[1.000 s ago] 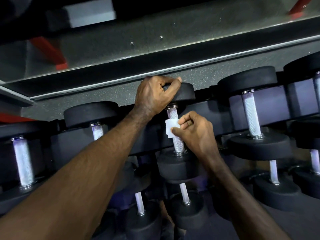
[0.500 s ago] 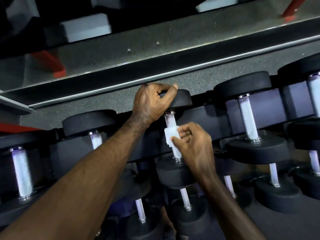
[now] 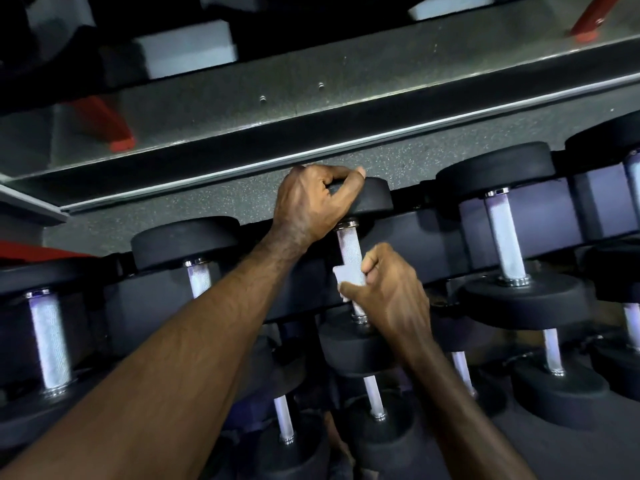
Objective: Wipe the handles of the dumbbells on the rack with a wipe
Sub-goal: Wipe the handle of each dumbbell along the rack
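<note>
Racked, handle (image 3: 349, 251) running near-to-far: left hand (image 3: 311, 206) grips its far head, right hand (image 3: 388, 292) clasps wipe (image 3: 343, 277).

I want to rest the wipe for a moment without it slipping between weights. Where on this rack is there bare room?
Little on the rack itself. The speckled strip behind the top row, up to the metal ledge, is bare. Gaps between handles, like the one beside the dumbbell to the right, let a hand pass. The middle is crowded: left hand grips the head, right hand holds the wipe on the handle.
</note>
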Available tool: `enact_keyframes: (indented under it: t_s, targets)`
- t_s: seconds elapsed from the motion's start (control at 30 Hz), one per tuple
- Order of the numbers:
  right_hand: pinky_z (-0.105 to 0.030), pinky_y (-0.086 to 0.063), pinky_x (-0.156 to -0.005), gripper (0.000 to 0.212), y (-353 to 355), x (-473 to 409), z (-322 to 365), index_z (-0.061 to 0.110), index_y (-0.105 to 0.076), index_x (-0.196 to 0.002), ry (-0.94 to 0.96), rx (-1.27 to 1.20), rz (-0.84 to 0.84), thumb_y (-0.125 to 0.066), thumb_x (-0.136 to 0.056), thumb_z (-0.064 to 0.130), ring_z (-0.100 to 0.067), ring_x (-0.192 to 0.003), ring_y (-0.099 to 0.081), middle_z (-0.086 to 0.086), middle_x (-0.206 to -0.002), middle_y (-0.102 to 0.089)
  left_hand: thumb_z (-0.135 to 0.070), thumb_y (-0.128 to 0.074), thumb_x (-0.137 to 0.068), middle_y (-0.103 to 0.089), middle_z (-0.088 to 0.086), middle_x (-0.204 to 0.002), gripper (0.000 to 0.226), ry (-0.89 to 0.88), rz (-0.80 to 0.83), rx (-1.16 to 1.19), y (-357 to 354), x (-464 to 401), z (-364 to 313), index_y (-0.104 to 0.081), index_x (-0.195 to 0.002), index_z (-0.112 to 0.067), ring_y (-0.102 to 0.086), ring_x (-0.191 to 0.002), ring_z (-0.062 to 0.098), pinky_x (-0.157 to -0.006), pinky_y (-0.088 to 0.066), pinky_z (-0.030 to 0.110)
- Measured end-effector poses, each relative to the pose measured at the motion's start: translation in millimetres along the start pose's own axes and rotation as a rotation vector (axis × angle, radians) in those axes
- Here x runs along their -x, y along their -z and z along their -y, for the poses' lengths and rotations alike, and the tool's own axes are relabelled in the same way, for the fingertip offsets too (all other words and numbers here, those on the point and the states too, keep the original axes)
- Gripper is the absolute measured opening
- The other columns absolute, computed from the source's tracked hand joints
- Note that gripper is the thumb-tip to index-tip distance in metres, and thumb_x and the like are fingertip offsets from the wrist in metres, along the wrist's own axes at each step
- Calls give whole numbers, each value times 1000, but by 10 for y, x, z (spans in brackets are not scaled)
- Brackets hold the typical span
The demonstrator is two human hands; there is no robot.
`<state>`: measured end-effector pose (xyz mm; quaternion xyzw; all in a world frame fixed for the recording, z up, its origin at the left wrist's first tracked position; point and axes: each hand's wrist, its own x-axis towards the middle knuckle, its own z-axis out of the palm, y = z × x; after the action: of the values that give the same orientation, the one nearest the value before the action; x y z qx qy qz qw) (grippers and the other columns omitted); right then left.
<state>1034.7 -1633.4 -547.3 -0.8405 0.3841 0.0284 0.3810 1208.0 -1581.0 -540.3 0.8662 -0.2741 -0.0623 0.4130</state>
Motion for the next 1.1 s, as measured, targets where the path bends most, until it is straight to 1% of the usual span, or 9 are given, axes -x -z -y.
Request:
enact_keyframes:
  t_s: [0.13, 0.27, 0.43, 0.53, 0.63, 0.8, 0.87, 0.93, 1.1]
  targets:
    - [-37, -49, -73, 54, 51, -276, 11, 27, -48, -93, -13, -20, 57, -90, -63, 45, -20, -83, -61, 8, -90, -61, -58, -59, -98, -83, -13, -96, 39, -9, 4, -3, 0, -7, 2, -87, -105, -32, -76, -87, 7, -78, -59, 32]
    - [-47, -54, -85, 68, 139, -149, -273, 30, -47, -92, -46, 61, 265, -96, -52, 53, -17, -83, -59, 7, -92, -57, -60, -57, -97, -82, -11, -87, 41, -27, -9, -17, 1, -17, 18, -87, -103, -32, -75, -80, 8, -73, -57, 30]
    - [-39, -54, -75, 61, 226, -563, -22, 25, -57, -91, -8, -15, 169, -98, -54, 52, -13, -76, -62, 8, -84, -64, -60, -55, -98, -82, -16, -95, 42, -27, 14, -9, 0, -13, 2, -86, -105, -33, -75, -82, 4, -76, -59, 31]
    - [-43, -57, -84, 58, 233, -533, -72, 27, -59, -89, -40, 45, 242, -95, -55, 57, -12, -82, -65, 10, -84, -65, -61, -54, -98, -83, -13, -94, 44, -37, 19, 3, -5, -17, 22, -87, -104, -32, -76, -83, 6, -76, -59, 32]
    - [-47, -54, -94, 68, 273, -218, -244, 31, -60, -85, -100, 130, 370, -84, -37, 74, -13, -90, -66, 12, -89, -64, -63, -54, -97, -83, -9, -91, 45, -30, 17, -2, -9, -26, 36, -86, -105, -32, -77, -85, 11, -79, -60, 33]
    - [-45, -53, -94, 62, 225, -529, -68, 27, -67, -79, -131, -52, 241, -82, -44, 76, -14, -86, -68, 14, -74, -67, -57, -57, -98, -83, -13, -97, 41, -39, 11, 10, -13, -1, 11, -87, -101, -29, -75, -85, 4, -70, -50, 20]
    - [-43, -52, -90, 57, 222, -629, 41, 24, -62, -72, -122, -85, 204, -83, -50, 72, -16, -82, -65, 13, -71, -65, -58, -56, -98, -83, -14, -99, 43, -23, 20, 23, 1, -5, -1, -87, -101, -29, -75, -88, 3, -75, -55, 24]
    - [-44, -52, -95, 53, 235, -514, -19, 27, -66, -78, -134, -40, 203, -84, -53, 71, -13, -86, -68, 14, -74, -68, -60, -55, -98, -83, -14, -99, 45, -26, 23, 30, -2, -14, -1, -87, -102, -29, -76, -89, 4, -79, -59, 29]
    - [-55, -53, -97, 70, 157, -182, -327, 43, -67, -90, -172, -71, 325, -80, -32, 80, -11, -80, -66, 15, -73, -69, -62, -54, -97, -83, -10, -98, 46, -37, 12, 26, -3, -18, 39, -87, -103, -29, -78, -91, 9, -82, -60, 35]
